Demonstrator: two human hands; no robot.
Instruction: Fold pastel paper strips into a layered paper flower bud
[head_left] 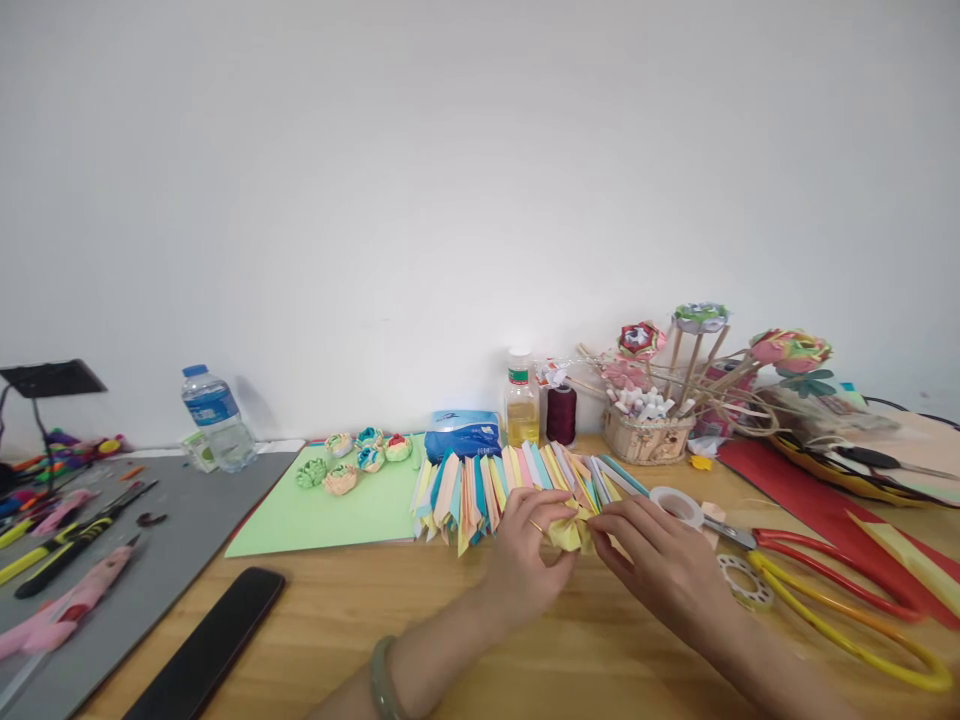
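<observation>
A small yellow folded paper piece (568, 533) is held between both hands above the wooden table. My left hand (529, 550) has its fingers closed on the paper's left side; a ring and a pale bangle show on that arm. My right hand (660, 560) pinches the paper's right edge with thumb and fingertips. Just behind the hands lies a long row of folded paper strips (472, 490) in yellow, blue, pink and white. Several rolled paper flowers (341, 479) rest on a light green sheet (277, 525) to the left.
At right are red-and-yellow-handled scissors (825, 550), tape rolls (676, 507) and a red sheet (787, 490). Behind stand a basket (649, 438), an oil bottle (523, 405) and thread (561, 415). A phone (210, 640), water bottle (220, 420) and glue gun (71, 605) are left.
</observation>
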